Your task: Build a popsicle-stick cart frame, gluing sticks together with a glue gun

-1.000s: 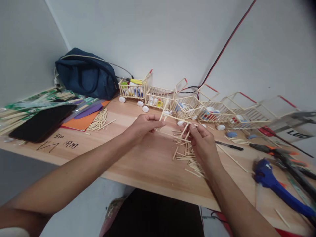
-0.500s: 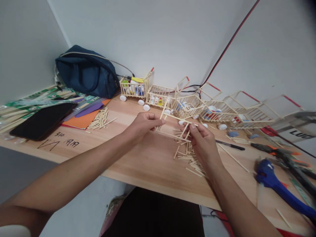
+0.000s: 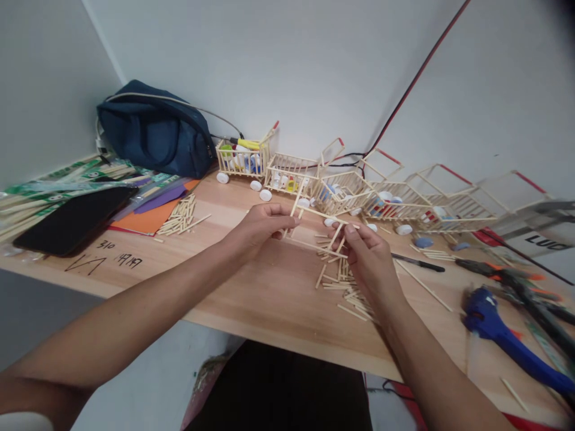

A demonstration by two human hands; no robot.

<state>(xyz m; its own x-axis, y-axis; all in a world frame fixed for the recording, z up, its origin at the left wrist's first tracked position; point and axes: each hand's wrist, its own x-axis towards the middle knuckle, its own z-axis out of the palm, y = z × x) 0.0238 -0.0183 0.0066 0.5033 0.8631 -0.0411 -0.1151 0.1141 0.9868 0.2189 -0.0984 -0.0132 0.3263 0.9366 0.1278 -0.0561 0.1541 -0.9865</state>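
Observation:
A small frame of thin wooden sticks [image 3: 314, 211] is held up between my two hands over the wooden table [image 3: 251, 293]. My left hand [image 3: 269, 226] pinches its left end between thumb and fingers. At its right end, my right hand [image 3: 368, 251] grips the sticks with thumb and fingertips. A loose pile of short sticks [image 3: 345, 284] lies below and beside my right hand. Behind the frame stands a row of little stick carts [image 3: 287, 173] with white wheels, some with red handle bars.
To the left are a blue bag [image 3: 157, 129], a black phone [image 3: 74, 218], orange paper [image 3: 150, 218] and another stick pile [image 3: 182, 216]. A black pen [image 3: 420, 263], pliers [image 3: 480, 269] and a blue glue gun [image 3: 498, 329] lie to the right.
The view has shifted very slightly. Both hands keep their hold on the stick frame, with no other clear movement.

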